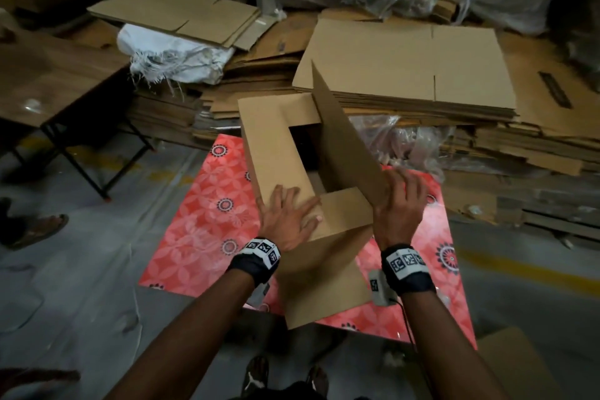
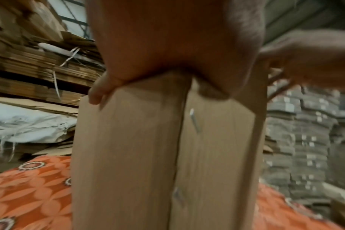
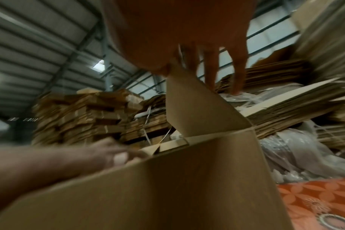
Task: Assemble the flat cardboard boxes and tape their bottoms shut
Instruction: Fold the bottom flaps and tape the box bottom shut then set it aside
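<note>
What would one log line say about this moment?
step: folding box flaps | left hand: flat on left flap | right hand: on raised right flap | tape: none seen

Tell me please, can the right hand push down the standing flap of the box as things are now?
Probably yes. The right hand already touches the standing flap at its near end, and nothing lies over the opening below it. The left hand rests flat on the folded flaps, clear of its path.

Brown cardboard box (image 1: 279, 146) stands on the red mat, one flap (image 1: 344, 136) upright.
</note>
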A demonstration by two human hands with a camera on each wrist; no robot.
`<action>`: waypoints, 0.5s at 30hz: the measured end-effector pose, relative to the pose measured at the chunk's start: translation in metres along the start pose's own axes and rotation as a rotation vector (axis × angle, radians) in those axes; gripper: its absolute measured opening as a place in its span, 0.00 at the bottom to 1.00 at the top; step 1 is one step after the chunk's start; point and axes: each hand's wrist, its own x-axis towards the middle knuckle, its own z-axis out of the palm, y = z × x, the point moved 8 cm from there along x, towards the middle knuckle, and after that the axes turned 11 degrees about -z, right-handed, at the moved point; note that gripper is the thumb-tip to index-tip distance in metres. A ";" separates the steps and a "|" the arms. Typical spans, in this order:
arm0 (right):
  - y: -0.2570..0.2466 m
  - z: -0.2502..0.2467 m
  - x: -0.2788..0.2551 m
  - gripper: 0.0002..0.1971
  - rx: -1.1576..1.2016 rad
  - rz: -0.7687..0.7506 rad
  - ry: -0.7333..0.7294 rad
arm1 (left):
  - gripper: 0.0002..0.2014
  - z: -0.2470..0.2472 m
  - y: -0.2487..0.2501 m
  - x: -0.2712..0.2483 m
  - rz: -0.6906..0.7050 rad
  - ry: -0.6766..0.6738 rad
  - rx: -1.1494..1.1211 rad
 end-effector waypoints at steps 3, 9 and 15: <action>0.013 0.004 0.003 0.21 -0.239 -0.096 -0.062 | 0.27 0.003 0.000 0.001 0.003 0.023 0.024; 0.047 0.059 -0.055 0.36 -0.147 0.235 -0.605 | 0.27 0.003 0.000 0.002 0.016 0.028 0.018; 0.052 0.080 -0.095 0.48 0.253 0.496 -0.617 | 0.27 0.004 0.001 0.003 0.016 0.016 0.015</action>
